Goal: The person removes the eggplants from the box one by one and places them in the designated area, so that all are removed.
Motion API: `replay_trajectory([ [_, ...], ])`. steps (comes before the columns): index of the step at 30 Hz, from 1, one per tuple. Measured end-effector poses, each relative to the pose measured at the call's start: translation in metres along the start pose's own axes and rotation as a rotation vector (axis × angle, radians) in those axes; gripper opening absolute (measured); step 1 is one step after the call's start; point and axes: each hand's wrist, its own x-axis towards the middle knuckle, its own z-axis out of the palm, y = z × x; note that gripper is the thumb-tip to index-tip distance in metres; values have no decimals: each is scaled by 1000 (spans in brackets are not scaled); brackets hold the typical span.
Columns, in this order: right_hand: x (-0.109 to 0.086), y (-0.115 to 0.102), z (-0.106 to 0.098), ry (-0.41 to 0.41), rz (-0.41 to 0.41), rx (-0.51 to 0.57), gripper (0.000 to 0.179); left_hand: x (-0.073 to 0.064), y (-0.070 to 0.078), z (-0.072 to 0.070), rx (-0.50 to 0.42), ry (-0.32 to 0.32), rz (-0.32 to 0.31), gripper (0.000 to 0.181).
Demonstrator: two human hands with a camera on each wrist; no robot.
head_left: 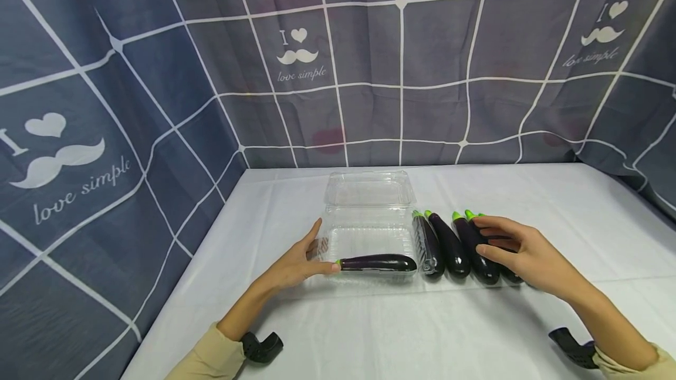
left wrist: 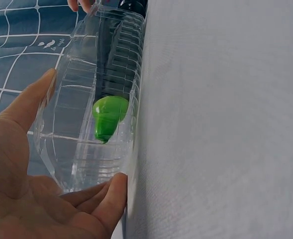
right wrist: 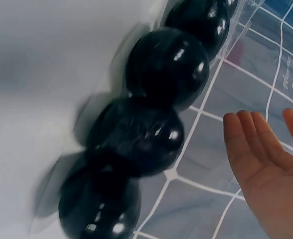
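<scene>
A clear plastic clamshell box (head_left: pixel 369 233) lies with its lid (head_left: pixel 369 188) folded back. Along the front inside it rests a dark eggplant (head_left: pixel 377 263), its green stem end (left wrist: pixel 109 114) pointing left. My left hand (head_left: pixel 296 263) holds the box at its left end, thumb on the front rim and fingers along the side. Several more eggplants (head_left: pixel 449 245) lie side by side to the right of the box, green ends away from me. Over the rightmost ones hovers my right hand (head_left: pixel 520 248), fingers loosely bent and holding nothing; the right wrist view shows it apart from them.
A white cloth (head_left: pixel 422 333) covers the table. Grey checked curtains (head_left: pixel 364 116) with white lines hang behind it and along the left and right sides. Black wrist mounts (head_left: pixel 262 349) sit on both forearms.
</scene>
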Motion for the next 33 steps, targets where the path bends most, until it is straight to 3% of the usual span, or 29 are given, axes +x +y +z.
replay_trajectory([
  [25, 33, -30, 46, -110, -53, 110, 45, -1, 1, 0, -9, -3, -4, 117],
  [33, 43, -37, 68, -154, -107, 151, 42, 0, -1, 0, -11, -12, 5, 117],
])
